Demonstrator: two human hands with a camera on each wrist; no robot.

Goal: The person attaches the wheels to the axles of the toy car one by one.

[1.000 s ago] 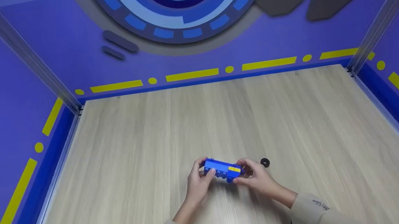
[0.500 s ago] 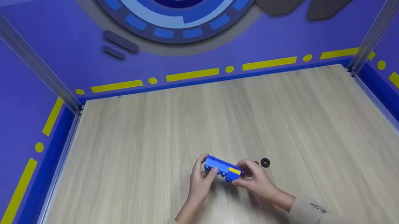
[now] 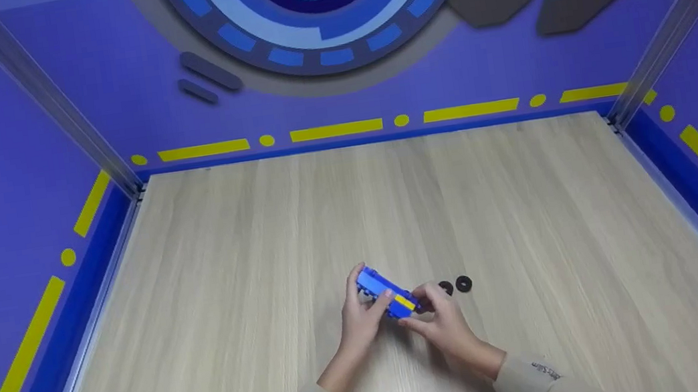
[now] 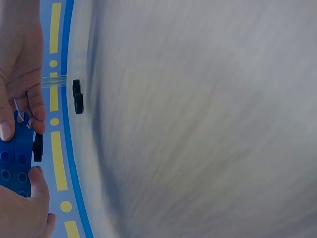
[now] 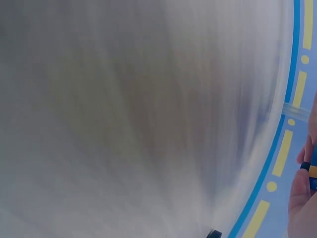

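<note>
A blue toy-brick vehicle (image 3: 383,289) with a yellow patch is held above the table, slanting down to the right. My left hand (image 3: 362,319) grips its side and far end, with the thumb across it. My right hand (image 3: 443,318) pinches its near right end between thumb and fingers. In the left wrist view, round studs show on the blue vehicle (image 4: 21,161), and a black wheel (image 4: 38,148) stands at its side between the two hands. What the right fingertips cover is partly hidden. Two black wheels (image 3: 464,283) lie on the table just beyond the right hand.
The wooden table (image 3: 261,248) is enclosed by blue panels (image 3: 337,106) with yellow marks at the back and both sides. Metal posts (image 3: 69,118) stand at the back corners.
The vehicle has turned to a steeper slant. My left hand has moved a little right and away, my right hand a little left, uncovering a second black wheel on the table.
</note>
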